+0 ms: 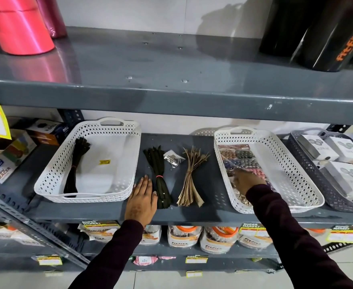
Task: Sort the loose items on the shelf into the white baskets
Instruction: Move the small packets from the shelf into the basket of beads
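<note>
My left hand (pixel 141 200) lies flat on the dark grey metal shelf (pixel 204 211), fingers (pixel 145 184) stretched out and released, gripping nothing. It fills the narrow strip between the left white perforated plastic basket (pixel 50 178) and the dark green bundle of zipper strips tied with a red band (pixel 158 176); my thumb just touches that bundle. Beside it, a tan bundle of zipper strips (pixel 190 178) fans out, with a small clear packet of metal bits (pixel 172 158) between the two bundles' far ends. Bare shelf stays open along the front lip and behind the bundles.

My right hand (pixel 247 181) is inside the right white perforated basket (pixel 292 174), on top of flat packets of coloured buttons (pixel 238 158). Its fingers are hidden under my palm and blurred, so I cannot tell whether they grip anything.

A black bundle of zipper strips (pixel 75 165) lies in the left basket. The shelf above overhangs both baskets' far rims.
</note>
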`<state>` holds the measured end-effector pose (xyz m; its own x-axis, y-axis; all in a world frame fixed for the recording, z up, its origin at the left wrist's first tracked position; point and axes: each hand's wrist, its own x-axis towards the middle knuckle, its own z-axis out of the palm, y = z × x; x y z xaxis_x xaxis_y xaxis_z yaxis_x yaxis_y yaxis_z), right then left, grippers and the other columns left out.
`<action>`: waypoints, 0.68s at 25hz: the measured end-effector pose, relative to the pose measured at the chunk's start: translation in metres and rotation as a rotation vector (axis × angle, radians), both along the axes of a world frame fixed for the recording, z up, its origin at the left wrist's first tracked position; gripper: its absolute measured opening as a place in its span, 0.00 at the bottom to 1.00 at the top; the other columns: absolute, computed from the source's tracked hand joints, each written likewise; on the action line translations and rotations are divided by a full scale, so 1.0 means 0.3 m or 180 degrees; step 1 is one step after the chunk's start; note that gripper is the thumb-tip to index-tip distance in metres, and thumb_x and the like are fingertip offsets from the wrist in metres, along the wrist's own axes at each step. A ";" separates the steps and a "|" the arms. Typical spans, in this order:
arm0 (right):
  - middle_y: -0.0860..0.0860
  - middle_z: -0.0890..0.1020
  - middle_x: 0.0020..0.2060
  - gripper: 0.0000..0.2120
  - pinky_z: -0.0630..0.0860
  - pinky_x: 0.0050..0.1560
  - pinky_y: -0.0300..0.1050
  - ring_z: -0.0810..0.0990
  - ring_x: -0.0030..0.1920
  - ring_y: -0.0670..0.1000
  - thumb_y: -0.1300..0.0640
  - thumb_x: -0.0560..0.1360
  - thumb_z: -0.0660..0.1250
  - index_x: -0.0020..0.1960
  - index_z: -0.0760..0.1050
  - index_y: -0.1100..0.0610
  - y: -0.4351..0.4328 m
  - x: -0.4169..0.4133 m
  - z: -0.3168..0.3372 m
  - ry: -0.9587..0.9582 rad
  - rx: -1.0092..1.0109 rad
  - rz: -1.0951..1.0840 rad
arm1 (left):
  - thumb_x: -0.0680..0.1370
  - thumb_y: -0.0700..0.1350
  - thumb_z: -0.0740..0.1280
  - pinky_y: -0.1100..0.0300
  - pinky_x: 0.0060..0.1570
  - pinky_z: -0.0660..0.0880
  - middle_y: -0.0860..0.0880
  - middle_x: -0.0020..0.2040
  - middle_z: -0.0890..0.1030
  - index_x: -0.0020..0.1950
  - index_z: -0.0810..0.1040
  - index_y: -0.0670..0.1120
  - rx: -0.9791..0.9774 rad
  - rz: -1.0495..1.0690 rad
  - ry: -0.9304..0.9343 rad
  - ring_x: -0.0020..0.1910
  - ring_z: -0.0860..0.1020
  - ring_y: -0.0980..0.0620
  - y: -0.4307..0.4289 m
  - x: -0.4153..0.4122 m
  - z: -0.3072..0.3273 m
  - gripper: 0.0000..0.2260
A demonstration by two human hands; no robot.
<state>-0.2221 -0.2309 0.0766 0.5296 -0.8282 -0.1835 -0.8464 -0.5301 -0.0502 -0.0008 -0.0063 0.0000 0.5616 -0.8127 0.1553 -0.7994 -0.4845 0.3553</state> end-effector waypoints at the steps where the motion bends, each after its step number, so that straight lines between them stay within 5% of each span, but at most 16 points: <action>1: 0.62 0.81 0.57 0.13 0.77 0.55 0.51 0.81 0.56 0.60 0.55 0.80 0.56 0.62 0.71 0.56 0.009 0.036 0.031 -0.0296 -0.0333 -0.0124 | 0.76 0.50 0.46 0.52 0.74 0.54 0.41 0.75 0.62 0.71 0.61 0.39 -0.0012 0.0010 -0.0014 0.75 0.58 0.46 0.000 0.000 0.000 0.26; 4: 0.61 0.83 0.51 0.13 0.75 0.45 0.43 0.83 0.49 0.60 0.56 0.79 0.59 0.61 0.74 0.58 0.062 0.194 0.087 -0.1223 -0.0402 0.0027 | 0.76 0.52 0.43 0.50 0.73 0.57 0.40 0.73 0.65 0.70 0.64 0.38 -0.0093 0.0013 -0.0030 0.73 0.61 0.45 0.004 -0.008 0.010 0.28; 6: 0.61 0.84 0.51 0.11 0.77 0.49 0.44 0.83 0.50 0.60 0.58 0.78 0.61 0.55 0.79 0.60 0.097 0.337 0.071 -0.1513 -0.0028 0.0324 | 0.75 0.52 0.44 0.49 0.72 0.60 0.39 0.72 0.67 0.69 0.66 0.38 -0.0136 0.0016 -0.0015 0.72 0.63 0.44 0.002 -0.009 0.015 0.28; 10: 0.63 0.78 0.62 0.16 0.73 0.61 0.52 0.78 0.62 0.62 0.56 0.80 0.59 0.63 0.74 0.63 0.106 0.566 -0.022 -0.1054 0.0232 0.0549 | 0.78 0.44 0.56 0.49 0.71 0.61 0.39 0.72 0.67 0.69 0.65 0.38 -0.0146 0.0063 0.0045 0.72 0.64 0.43 -0.005 -0.004 0.013 0.20; 13: 0.63 0.69 0.70 0.22 0.67 0.68 0.54 0.70 0.69 0.62 0.53 0.82 0.55 0.71 0.63 0.64 0.120 0.630 -0.117 -0.0760 0.0270 0.0307 | 0.80 0.45 0.55 0.54 0.74 0.55 0.42 0.75 0.61 0.72 0.59 0.40 0.0010 -0.0004 0.0065 0.75 0.58 0.47 -0.001 0.006 0.003 0.21; 17: 0.60 0.71 0.69 0.20 0.69 0.69 0.55 0.69 0.69 0.61 0.54 0.78 0.62 0.68 0.70 0.59 0.096 0.662 -0.112 -0.0801 0.0121 0.0005 | 0.79 0.48 0.52 0.53 0.73 0.56 0.41 0.75 0.62 0.71 0.60 0.40 0.0007 0.0004 0.0009 0.74 0.59 0.46 0.003 0.015 -0.001 0.23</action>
